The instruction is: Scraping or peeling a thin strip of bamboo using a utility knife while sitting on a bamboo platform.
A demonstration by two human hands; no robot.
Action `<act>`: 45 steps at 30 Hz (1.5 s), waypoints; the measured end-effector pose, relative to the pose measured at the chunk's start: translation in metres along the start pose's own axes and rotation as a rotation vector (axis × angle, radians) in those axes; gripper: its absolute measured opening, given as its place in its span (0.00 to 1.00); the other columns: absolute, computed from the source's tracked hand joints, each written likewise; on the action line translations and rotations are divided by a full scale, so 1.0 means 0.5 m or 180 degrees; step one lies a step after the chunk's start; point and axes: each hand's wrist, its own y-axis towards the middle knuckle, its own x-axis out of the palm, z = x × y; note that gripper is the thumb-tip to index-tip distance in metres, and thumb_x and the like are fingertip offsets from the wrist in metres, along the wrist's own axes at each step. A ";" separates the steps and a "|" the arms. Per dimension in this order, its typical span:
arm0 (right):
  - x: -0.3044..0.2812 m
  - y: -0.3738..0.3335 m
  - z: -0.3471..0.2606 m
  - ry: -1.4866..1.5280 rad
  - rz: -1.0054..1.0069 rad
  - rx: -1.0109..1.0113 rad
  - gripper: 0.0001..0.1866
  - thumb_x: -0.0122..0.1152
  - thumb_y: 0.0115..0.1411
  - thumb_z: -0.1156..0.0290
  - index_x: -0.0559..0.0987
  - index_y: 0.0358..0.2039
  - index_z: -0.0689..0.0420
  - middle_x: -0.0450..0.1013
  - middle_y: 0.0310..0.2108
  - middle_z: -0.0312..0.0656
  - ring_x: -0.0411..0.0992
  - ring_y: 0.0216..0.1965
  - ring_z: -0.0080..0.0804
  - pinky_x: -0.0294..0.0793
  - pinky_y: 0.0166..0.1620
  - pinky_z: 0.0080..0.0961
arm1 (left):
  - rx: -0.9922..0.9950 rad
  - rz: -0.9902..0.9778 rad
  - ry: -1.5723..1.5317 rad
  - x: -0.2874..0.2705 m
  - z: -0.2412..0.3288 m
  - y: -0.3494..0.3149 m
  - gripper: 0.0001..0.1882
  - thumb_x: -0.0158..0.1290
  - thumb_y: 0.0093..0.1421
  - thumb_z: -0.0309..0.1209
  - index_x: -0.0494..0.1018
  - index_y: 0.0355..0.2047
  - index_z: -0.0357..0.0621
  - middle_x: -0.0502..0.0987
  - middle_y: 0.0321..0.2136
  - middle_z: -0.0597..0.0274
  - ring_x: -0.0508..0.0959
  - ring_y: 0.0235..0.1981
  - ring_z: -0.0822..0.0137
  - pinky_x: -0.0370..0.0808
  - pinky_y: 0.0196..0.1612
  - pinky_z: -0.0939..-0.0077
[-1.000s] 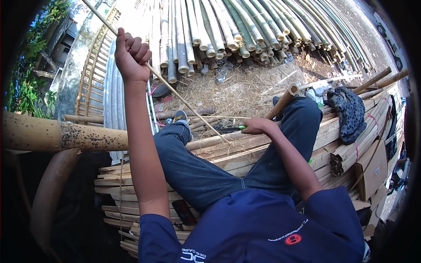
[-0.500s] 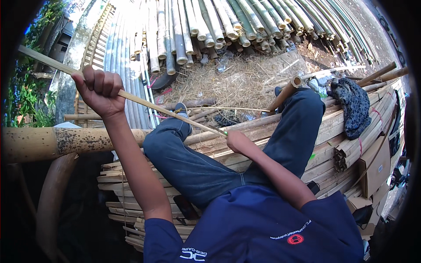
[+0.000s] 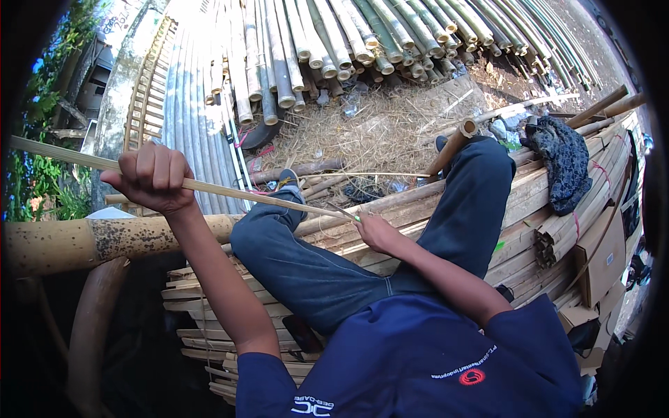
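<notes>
Above the left knee point(image 3: 254, 231): bamboo strip point(image 3: 258, 198), lying flatter than a second ago.
Left hand point(image 3: 155, 177): fingers curled round strip.
Right hand point(image 3: 380, 233): closed on knife point(image 3: 342, 210), blade now apparently against strip, suggesting working contact.

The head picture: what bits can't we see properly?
Head view: left end of the stick, lost at the dark rim.
Head view: handle of the knife, mostly covered by the right hand.
Head view: far ends of most bamboo poles, cut off by the top edge.
</notes>
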 end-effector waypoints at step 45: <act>-0.059 0.049 -0.040 0.0708 -0.0584 0.0242 0.16 0.44 0.66 0.62 0.66 0.25 0.58 0.60 0.12 0.33 0.58 0.10 0.21 0.56 0.14 0.26 | 0.0162 0.1481 0.1755 -0.032 -0.063 0.074 0.25 0.47 0.63 0.49 0.52 0.13 0.58 0.47 0.07 0.79 0.44 0.06 0.82 0.42 0.07 0.86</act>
